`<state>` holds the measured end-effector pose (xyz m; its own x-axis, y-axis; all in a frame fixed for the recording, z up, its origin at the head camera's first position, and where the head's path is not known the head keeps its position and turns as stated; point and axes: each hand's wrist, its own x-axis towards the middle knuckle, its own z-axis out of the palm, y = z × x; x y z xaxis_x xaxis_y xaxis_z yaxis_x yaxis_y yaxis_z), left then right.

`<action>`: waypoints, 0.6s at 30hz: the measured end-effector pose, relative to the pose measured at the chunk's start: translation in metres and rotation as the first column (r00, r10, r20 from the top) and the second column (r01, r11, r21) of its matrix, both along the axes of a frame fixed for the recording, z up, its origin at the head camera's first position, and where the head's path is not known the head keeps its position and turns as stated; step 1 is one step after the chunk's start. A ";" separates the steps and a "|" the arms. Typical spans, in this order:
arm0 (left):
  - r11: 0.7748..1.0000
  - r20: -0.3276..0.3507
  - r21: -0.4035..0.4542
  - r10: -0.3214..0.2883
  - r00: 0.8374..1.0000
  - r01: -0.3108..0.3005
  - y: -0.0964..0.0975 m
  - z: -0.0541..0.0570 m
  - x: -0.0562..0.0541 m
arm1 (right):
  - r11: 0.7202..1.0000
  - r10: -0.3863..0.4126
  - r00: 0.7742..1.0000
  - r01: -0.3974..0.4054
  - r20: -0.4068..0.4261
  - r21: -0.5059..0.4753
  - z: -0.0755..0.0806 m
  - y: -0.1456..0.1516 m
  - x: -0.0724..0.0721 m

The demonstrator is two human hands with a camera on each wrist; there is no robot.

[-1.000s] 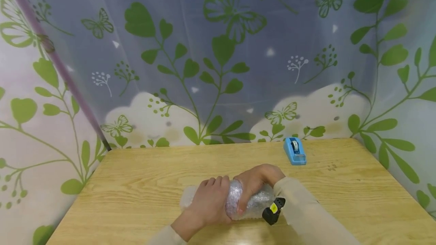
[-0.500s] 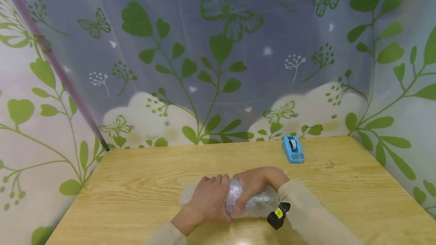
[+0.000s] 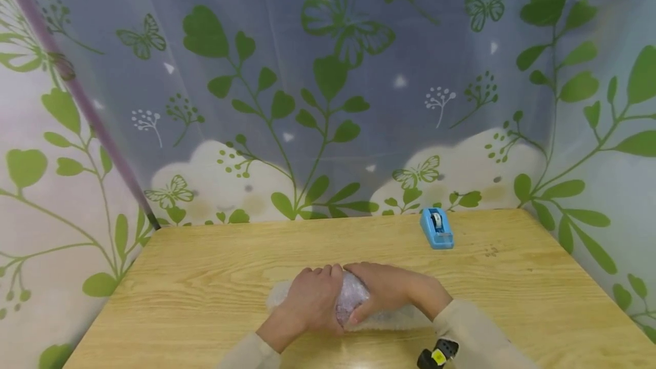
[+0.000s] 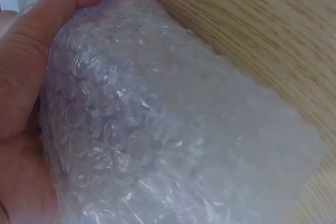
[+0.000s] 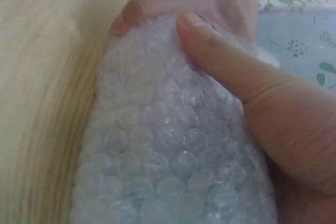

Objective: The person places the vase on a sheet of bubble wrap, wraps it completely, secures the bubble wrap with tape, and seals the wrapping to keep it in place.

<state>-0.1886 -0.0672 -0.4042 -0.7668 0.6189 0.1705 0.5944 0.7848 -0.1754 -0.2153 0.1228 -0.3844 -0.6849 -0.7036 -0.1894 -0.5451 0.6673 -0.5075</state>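
A bundle of bubble wrap (image 3: 352, 296) lies across the table, with something faintly purple showing through its layers. My left hand (image 3: 314, 299) grips it from above, left of the middle. On the other side my right hand (image 3: 386, 290) holds it, thumb toward me and fingers over the far side. In the left wrist view, the loose flat end of the bubble wrap (image 4: 226, 124) sticks out past the left hand. The right wrist view has the right thumb (image 5: 220, 56) pressing on the wrapped surface, close to the left hand. What is inside stays hidden by the wrap.
A blue tape dispenser (image 3: 437, 229) stands at the back right of the wooden table (image 3: 215, 261). Behind the table hangs a curtain (image 3: 256, 101) printed with leaves and butterflies. A slanted pole (image 3: 97, 113) runs down to the back left corner.
My right hand has turned over the bundle, its wrist swinging right and toward me, so more of the back of the hand shows. The left hand keeps its grip in nearly the same place.
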 end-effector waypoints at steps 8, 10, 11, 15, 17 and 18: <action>0.999 0.055 -0.028 0.029 0.998 -0.027 0.001 0.003 -0.001 | 0.990 0.007 0.961 0.032 -0.278 0.135 0.000 -0.003 0.023; 0.999 0.063 -0.030 0.032 0.997 -0.031 0.001 0.004 -0.001 | 0.984 0.001 0.925 0.067 -0.380 0.166 -0.003 -0.007 0.029; 0.999 0.066 -0.026 0.032 0.997 -0.031 0.001 0.004 -0.001 | 0.981 -0.003 0.904 0.087 -0.428 0.176 -0.005 -0.009 0.032; 0.999 0.103 0.030 0.018 0.994 -0.021 0.001 0.003 -0.003 | 0.976 -0.036 0.824 0.150 -0.566 0.157 -0.015 -0.012 0.036; 0.998 0.134 0.064 0.004 0.991 -0.013 0.000 0.003 -0.004 | 0.979 -0.059 0.805 0.163 -0.590 0.123 -0.019 -0.011 0.036; 0.997 0.151 0.076 -0.003 0.989 -0.009 -0.001 0.002 -0.005 | 0.981 -0.071 0.802 0.165 -0.593 0.106 -0.021 -0.011 0.035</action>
